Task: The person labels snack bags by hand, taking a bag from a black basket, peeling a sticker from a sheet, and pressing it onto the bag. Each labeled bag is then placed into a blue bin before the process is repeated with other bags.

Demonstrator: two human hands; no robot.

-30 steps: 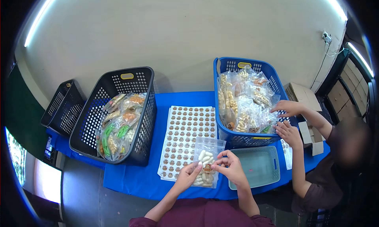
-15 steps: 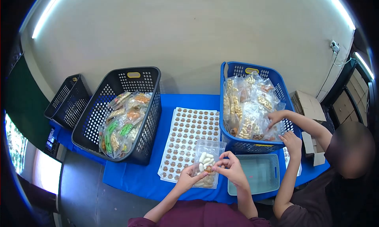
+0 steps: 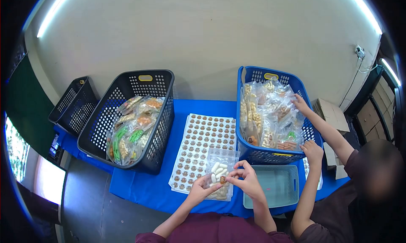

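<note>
Between my hands is a clear zip bag [image 3: 224, 157] of white, finger-shaped pieces, its top edge over a sheet of round stickers [image 3: 203, 137]. My left hand [image 3: 202, 189] grips the bag's lower left side, thumb on its front. My right hand [image 3: 246, 181] is closed at the right side, with thumb and fingertips at the edge of a round brown sticker [image 3: 223, 180] on the bag's front. The thumbs nearly meet at this sticker. Part of the bag is hidden behind my fingers.
A blue basket [image 3: 270, 150] of filled bags stands at the right; a co-worker's hands [image 3: 301, 104] are at it. A pale green tray [image 3: 292, 199] sits below it. Left are a black basket [image 3: 167, 129] with bags and a smaller dark basket [image 3: 80, 120]. Cardboard boxes [image 3: 332, 112] stand far right.
My hands and the bag stay nearly in place. The co-worker's farther hand has moved up to the blue basket's right side, and bags at its near end lie differently.
</note>
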